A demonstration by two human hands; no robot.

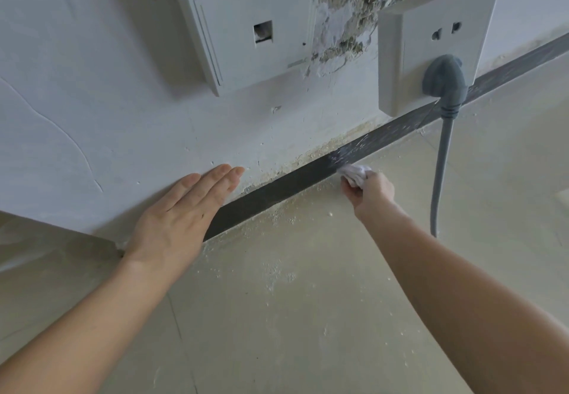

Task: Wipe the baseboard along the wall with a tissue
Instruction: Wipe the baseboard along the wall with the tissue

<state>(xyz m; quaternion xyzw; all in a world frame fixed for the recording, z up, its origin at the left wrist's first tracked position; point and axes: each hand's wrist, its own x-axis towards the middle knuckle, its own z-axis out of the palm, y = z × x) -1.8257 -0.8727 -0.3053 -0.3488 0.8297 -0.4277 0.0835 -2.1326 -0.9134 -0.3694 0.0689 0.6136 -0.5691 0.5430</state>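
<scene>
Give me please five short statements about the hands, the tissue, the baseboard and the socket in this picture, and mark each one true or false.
1. The right hand holds a crumpled tissue against the dark baseboard. True.
2. The left hand is closed in a fist on the floor. False: it lies flat and open against the white wall.
3. A grey plug sits in the wall socket, and its cable hangs down. True.
4. The baseboard beyond the tissue, toward the socket, looks clean. False: it shows whitish streaks there.
5. Pale dust and crumbs lie on the floor beside the baseboard. True.
</scene>
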